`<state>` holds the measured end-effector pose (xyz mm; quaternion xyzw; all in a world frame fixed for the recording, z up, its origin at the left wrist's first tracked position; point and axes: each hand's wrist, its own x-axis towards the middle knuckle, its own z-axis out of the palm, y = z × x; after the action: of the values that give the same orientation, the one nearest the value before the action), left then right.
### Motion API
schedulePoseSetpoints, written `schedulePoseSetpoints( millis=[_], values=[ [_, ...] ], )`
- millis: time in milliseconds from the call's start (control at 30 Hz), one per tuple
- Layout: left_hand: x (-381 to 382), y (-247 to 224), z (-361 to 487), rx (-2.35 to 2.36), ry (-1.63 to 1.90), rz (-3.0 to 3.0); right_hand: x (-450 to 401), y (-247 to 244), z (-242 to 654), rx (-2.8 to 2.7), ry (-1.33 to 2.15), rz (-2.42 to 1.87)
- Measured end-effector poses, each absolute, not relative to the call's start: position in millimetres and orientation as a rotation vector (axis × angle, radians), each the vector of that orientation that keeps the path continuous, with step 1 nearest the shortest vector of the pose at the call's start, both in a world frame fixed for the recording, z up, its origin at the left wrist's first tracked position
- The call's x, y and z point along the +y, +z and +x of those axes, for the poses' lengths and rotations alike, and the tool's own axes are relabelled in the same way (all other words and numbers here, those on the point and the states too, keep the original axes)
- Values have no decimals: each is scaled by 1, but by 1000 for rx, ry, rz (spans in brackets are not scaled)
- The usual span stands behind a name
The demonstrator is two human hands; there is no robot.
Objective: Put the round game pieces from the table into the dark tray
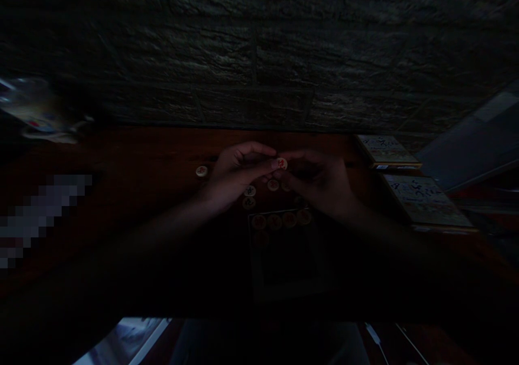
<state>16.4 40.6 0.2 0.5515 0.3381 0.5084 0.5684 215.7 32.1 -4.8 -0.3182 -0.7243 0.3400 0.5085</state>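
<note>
Between my two hands, above the dark wooden table, is a round pale game piece [282, 164] with a red character. My left hand [239, 173] pinches it with the thumb tip at its left edge. My right hand [320, 178] is closed at its right side, fingertips around the piece. Under the hands lie more round pieces, one with a red mark [273, 185] and two with dark marks [249, 191]. A shallow box [252, 267] nearer me holds a row of several pieces [274, 222]. Another red-marked piece [201, 171] lies left of my left hand.
Two flat printed boxes [387, 150] [425, 200] lie at the right of the table [141, 148]. A rough brick wall [227, 57] rises behind it. At the far left stands a clear container [40, 108] with a printed label. The scene is very dark.
</note>
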Motion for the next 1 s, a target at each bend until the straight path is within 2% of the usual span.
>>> schedulePoseSetpoints(
  millis=[167, 1000],
  values=[
    [41, 1, 16, 861, 1165, 1332, 31, -5, 217, -1799, 706, -814],
    [44, -1, 16, 814, 1205, 1284, 32, -6, 219, -1880, 579, -834]
  ],
)
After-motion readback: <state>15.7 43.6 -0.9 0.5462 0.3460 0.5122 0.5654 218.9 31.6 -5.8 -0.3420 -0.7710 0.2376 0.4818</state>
